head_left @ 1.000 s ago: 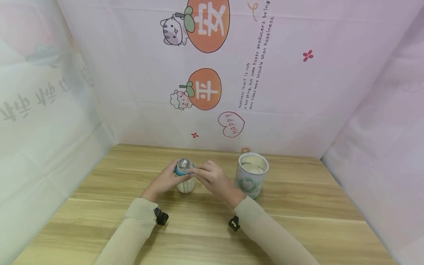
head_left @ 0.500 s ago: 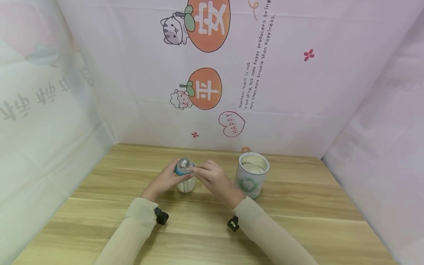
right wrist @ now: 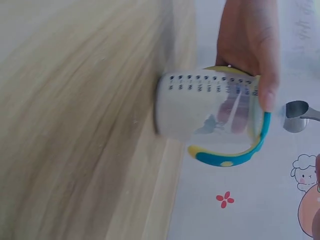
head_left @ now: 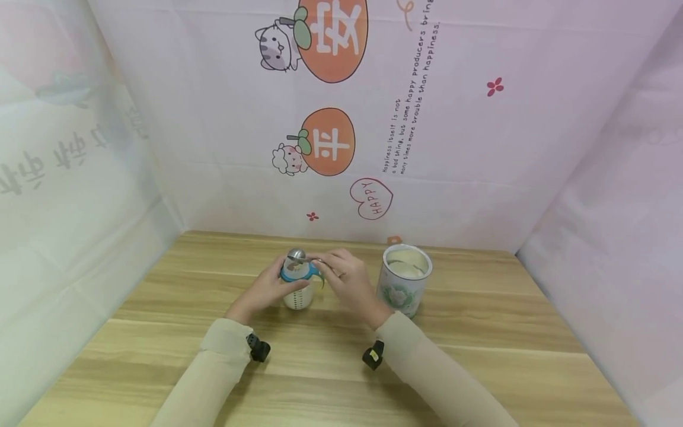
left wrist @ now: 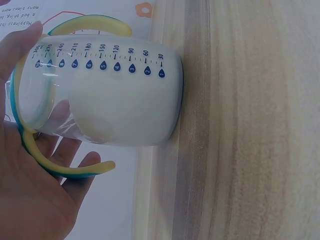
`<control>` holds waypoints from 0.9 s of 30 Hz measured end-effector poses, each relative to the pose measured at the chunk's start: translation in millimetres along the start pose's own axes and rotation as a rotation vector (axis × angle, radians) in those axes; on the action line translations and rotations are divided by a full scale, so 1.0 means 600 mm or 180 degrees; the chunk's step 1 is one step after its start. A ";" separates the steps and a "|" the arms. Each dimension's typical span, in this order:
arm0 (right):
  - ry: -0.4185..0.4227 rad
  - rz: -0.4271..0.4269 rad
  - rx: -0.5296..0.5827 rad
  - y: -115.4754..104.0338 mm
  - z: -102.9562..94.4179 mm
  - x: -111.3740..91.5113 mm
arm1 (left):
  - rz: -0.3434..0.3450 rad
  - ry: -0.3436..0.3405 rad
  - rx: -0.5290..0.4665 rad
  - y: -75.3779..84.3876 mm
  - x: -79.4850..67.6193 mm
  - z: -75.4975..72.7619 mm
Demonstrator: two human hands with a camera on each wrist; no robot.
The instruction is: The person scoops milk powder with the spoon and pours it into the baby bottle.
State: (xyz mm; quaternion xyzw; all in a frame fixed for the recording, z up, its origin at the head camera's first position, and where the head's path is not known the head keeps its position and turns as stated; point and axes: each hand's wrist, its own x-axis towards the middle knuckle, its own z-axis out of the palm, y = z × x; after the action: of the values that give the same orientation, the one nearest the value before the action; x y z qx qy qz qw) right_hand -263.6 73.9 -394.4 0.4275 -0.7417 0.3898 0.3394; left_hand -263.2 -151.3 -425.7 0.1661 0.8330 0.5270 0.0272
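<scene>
A clear baby bottle (head_left: 299, 298) with blue-and-yellow handles stands upright on the table, white contents filling its lower part. My left hand (head_left: 261, 292) holds it around the collar; in the left wrist view the bottle (left wrist: 125, 95) shows its printed volume marks, and the hand (left wrist: 30, 190) reaches around the top. Over the bottle's mouth is a metal scoop (head_left: 296, 255), its handle pinched by my right hand (head_left: 349, 283). The scoop (right wrist: 296, 117) appears in the right wrist view just off the bottle's top, while most of the right hand lies outside that view.
A white can (head_left: 401, 293) with a green print stands without a lid to the right, pale powder (head_left: 407, 270) inside. The wooden table (head_left: 320, 379) meets a printed cloth backdrop (head_left: 453, 207) at the back, with cloth on both sides.
My right hand and the scoop have lifted and turned slightly above the bottle, uncovering its right handle. The left hand keeps its hold; the can has not moved.
</scene>
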 end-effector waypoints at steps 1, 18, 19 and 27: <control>0.0022 0.0039 0.0049 -0.002 -0.001 0.002 | -0.0009 0.0006 0.0013 0.001 -0.001 0.000; 0.0227 0.1057 0.0340 -0.004 -0.048 0.018 | -0.0035 0.0068 0.0035 0.002 0.000 0.002; 0.0232 0.1078 0.0394 -0.004 -0.051 0.018 | -0.0040 0.0079 0.0043 0.002 0.000 0.002; 0.0273 0.1049 0.0484 0.006 -0.080 0.010 | -0.0042 0.0072 0.0140 -0.001 0.002 -0.003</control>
State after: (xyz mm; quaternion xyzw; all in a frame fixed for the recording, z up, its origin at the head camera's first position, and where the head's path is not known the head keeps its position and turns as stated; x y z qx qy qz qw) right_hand -261.5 114.5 -367.9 0.3077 -0.7549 0.5130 0.2690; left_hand -264.9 -152.7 -425.1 0.1552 0.8457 0.5103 0.0175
